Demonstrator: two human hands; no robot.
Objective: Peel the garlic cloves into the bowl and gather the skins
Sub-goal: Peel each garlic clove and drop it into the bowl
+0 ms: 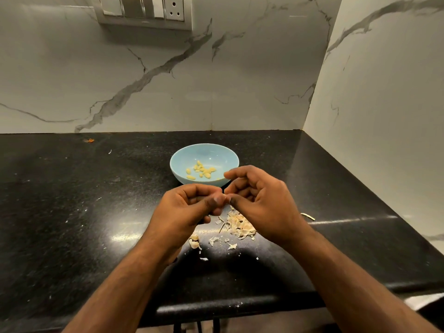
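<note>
A light blue bowl (182, 156) stands on the black counter and holds several peeled yellow garlic cloves (201, 171). Just in front of it my left hand (185, 207) and my right hand (262, 200) meet fingertip to fingertip above the counter. Their curled fingers pinch something small between them, probably a garlic clove, which the fingers almost wholly hide. Below the hands lies a heap of pale garlic skins (240, 224), with a few loose flakes (195, 241) to its left.
The black granite counter (72, 212) runs to a marble wall at the back and on the right. Its rounded front edge (240, 306) is close to me. A lone skin strip (308, 216) lies right of my right hand. A switch panel (144, 8) is on the wall.
</note>
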